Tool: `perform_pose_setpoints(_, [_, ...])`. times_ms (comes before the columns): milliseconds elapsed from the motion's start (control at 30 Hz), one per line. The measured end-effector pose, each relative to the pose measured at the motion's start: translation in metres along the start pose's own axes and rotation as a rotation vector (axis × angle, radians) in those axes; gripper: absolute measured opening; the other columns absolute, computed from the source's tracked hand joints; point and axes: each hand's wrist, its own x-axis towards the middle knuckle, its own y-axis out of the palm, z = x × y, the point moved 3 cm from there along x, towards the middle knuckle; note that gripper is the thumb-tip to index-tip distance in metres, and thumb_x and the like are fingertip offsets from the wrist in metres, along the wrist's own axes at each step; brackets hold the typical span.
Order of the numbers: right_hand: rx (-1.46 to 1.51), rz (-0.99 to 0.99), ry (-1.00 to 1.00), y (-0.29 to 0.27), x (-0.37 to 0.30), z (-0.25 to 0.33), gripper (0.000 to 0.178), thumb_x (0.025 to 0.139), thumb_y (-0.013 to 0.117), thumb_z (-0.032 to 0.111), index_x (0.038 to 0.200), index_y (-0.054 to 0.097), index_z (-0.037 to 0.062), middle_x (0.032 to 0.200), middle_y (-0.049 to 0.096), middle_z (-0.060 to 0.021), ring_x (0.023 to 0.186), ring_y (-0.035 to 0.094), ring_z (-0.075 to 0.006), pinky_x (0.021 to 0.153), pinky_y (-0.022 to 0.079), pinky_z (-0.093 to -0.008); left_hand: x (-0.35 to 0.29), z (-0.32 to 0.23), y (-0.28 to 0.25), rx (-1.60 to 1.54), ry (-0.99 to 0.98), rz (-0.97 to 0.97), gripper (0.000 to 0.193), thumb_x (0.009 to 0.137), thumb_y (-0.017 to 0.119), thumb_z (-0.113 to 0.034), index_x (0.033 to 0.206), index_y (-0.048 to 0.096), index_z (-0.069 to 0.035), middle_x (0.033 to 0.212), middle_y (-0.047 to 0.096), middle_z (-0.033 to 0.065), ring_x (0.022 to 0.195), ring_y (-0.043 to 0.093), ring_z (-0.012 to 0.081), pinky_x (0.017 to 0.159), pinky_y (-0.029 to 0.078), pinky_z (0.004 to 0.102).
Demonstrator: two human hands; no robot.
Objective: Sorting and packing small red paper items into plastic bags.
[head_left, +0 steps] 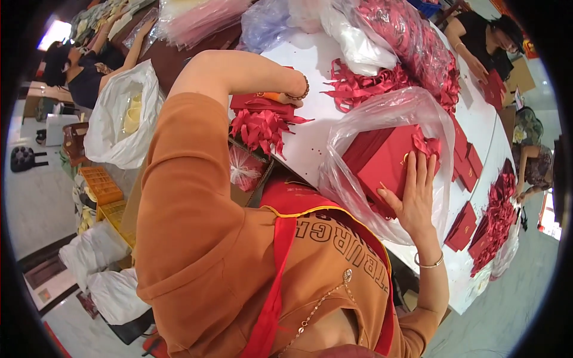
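My right hand (415,194) lies flat, fingers spread, on a red gift box (385,161) that sits inside a clear plastic bag (382,110) on the white table (310,59). A small red bow (427,145) is on the box just past my fingertips. My left arm reaches across to the far side, and my left hand (285,96), with a bead bracelet at the wrist, rests on a flat red box (253,104). A heap of red ribbon bows (259,128) lies just below that box. The wrist hides most of the left fingers.
Loose red ribbons (358,83) and a big clear bag of them (412,42) lie at the back. Flat red boxes (462,224) and bows (498,215) line the right edge. Other people (483,36) (83,71) work nearby. A white bag (119,119) and orange crates (101,185) stand on the left.
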Motion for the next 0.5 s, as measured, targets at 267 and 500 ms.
perform_pose_setpoints(267, [0.005,0.039,0.001,-0.001,0.000,0.001,0.088,0.072,0.056,0.053,0.130,0.025,-0.0046,0.133,0.023,-0.0261,0.126,0.012,-0.0438,0.100,0.019,-0.0487,-0.028,0.001,-0.013,-0.044,-0.028,-0.033,0.082,0.065,0.059,-0.012,0.134,0.020,-0.033,0.127,0.037,0.0031,0.109,0.044,0.0285,0.087,0.037,0.0452])
perform_pose_setpoints(500, [0.014,0.040,-0.004,0.002,-0.005,-0.002,0.085,0.075,0.055,0.050,0.131,0.021,-0.0041,0.136,0.018,-0.0248,0.129,0.008,-0.0413,0.103,0.016,-0.0461,-0.046,0.009,-0.021,-0.373,-0.122,-0.206,0.083,0.064,0.055,-0.004,0.133,0.021,-0.034,0.130,0.037,0.0060,0.111,0.044,0.0286,0.088,0.038,0.0415])
